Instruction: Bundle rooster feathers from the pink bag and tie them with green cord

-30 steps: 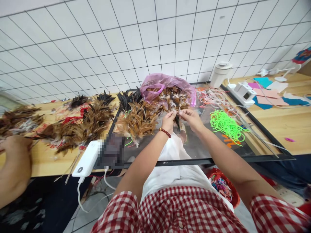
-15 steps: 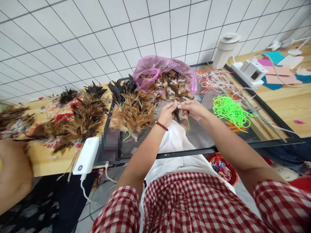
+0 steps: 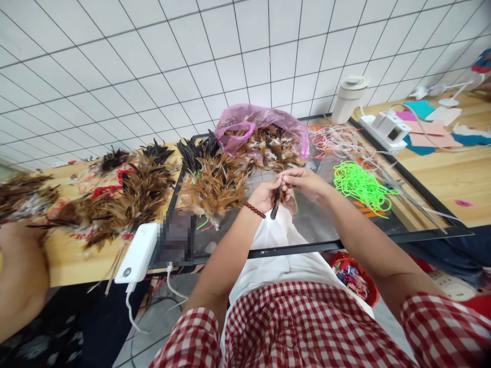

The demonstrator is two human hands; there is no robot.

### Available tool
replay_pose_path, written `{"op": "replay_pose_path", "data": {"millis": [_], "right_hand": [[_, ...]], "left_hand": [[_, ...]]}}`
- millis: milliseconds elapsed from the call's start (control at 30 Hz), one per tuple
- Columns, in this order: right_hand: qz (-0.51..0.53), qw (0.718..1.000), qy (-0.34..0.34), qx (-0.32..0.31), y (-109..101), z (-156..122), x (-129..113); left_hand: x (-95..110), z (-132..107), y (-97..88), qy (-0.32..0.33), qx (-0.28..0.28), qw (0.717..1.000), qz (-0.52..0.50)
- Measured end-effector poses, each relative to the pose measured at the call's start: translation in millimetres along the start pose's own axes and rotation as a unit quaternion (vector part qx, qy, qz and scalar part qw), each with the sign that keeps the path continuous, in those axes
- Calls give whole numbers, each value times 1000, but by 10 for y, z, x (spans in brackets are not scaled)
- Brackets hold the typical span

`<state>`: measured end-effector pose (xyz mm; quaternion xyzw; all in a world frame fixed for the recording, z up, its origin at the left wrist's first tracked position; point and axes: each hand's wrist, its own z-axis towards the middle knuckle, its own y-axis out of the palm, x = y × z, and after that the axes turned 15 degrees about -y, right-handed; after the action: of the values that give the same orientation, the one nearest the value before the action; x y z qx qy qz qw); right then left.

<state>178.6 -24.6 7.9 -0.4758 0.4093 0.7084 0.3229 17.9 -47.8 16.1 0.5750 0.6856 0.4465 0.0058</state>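
My left hand [image 3: 265, 197] and my right hand [image 3: 305, 182] meet above the dark framed work surface [image 3: 318, 225], fingertips pinched together. A dark feather [image 3: 275, 204] hangs down from between them, its upper end hidden by the fingers. Both hands appear closed on it. Just beyond lies a pink plastic bag [image 3: 264, 115] with brown-and-white feathers [image 3: 276, 145] spilling out of its mouth. To the left of my left hand is a pile of brown feather bunches [image 3: 217, 181], with black feathers [image 3: 197, 153] behind it. Bright green cord [image 3: 360, 186] is heaped to the right of my right hand.
Pale and orange strands [image 3: 337, 135] lie behind the cord, near a white bottle [image 3: 348, 99] and a power strip [image 3: 383, 132]. A white power bank [image 3: 138, 253] rests at the front left edge. Another person's arm [image 3: 23, 260] is at far left, beside more feather bunches [image 3: 141, 189].
The camera view has tilted up slightly, so things sit lower in the picture. More of the dark feather now shows below my fingers, which stay together.
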Motion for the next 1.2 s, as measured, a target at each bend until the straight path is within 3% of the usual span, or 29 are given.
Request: {"op": "replay_pose_path", "data": {"millis": [133,233,333,400,500,600,767,1000,1200], "right_hand": [[-5,1000,13,-2,-52,0,-10],[-4,994,7,108,-129,59,23],[58,968,7,245,-235,134,24],[114,949,18,294,-286,160,-1],[163,932,23,322,-283,158,-32],[160,941,18,297,-217,140,-6],[49,983,5,174,-140,127,110],[-50,988,-35,140,-34,71,129],[-73,985,-73,138,-60,80,150]], "left_hand": [[-13,5,-37,-28,-29,998,48],[-1,30,-51,-3,-26,997,67],[32,70,-78,88,26,996,15],[37,101,-94,140,60,988,-31],[-11,150,-82,167,86,982,-36],[-79,190,-43,188,92,978,12],[-42,199,-60,168,79,983,5],[-18,125,-48,63,28,995,65],[-55,140,-57,103,36,990,87]]}}
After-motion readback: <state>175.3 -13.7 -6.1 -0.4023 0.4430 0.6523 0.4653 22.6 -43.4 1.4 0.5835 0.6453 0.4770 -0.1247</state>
